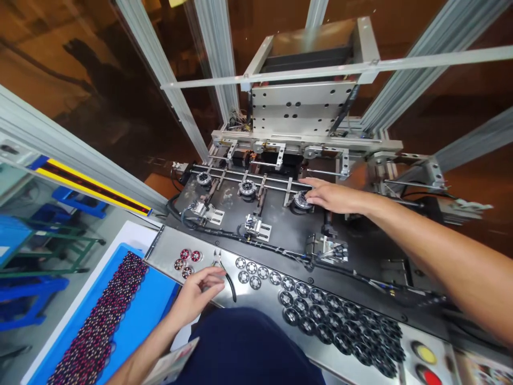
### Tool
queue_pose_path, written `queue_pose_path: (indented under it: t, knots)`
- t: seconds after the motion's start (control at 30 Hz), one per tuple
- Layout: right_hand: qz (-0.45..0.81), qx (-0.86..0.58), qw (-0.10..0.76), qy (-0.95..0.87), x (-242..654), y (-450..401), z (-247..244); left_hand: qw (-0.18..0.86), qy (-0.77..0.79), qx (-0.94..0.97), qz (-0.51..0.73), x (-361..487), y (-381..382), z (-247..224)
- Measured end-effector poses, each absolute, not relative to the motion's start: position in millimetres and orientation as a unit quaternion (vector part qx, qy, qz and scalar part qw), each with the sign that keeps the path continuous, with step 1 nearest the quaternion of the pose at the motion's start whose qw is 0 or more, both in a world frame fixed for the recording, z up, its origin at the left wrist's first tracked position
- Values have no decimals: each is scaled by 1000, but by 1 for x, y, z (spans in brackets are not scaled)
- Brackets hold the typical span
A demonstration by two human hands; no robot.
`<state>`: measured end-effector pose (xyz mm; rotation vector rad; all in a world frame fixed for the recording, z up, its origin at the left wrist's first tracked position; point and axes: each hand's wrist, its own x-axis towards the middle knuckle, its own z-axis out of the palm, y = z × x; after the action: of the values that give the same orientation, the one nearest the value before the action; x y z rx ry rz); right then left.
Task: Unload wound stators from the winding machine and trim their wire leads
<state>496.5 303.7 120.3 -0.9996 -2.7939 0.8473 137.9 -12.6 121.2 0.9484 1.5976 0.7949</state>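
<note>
Your right hand touches the rightmost round fixture, fingers partly covering it; whether they grasp anything, you can't tell. Your left hand, loosely curled, hovers by the pliers on the worktop, its palm hidden.

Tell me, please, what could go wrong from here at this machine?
The right hand reaches in to the round fixture among metal rods and clamps; fingers might be pinched if something moves.

The pliers lie near the front edge of the metal shelf, close to the left hand; a knock could drop them.

The black slotted rings are crowded together and could slide.
</note>
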Motion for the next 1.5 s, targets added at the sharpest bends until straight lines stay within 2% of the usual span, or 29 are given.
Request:
queue_pose_path:
  t: [0.5,0.63,0.73,0.8,0.87,1.0,1.1,1.37,1.5]
  knots:
    - [240,-350,15,-905,489,302,103,528,667,447,277,143,-24,114]
    - [228,-344,7,-911,488,305,102,548,614,522,222,159,-21,113]
    - [219,-336,4,-916,486,308,104,558,515,628,170,181,-13,104]
    - [207,-337,10,-918,485,308,106,529,438,715,133,199,-8,93]
    - [187,-348,27,-918,485,303,108,450,389,801,68,217,-5,81]
    - [135,-383,79,-910,492,280,115,321,375,869,-39,239,-10,62]
    - [116,-382,91,-912,504,260,119,311,389,866,-41,243,-17,55]
    - [126,-367,57,-920,508,249,118,328,428,842,-1,248,-26,41]
    - [127,-380,105,-910,494,243,147,376,444,811,67,247,-21,44]
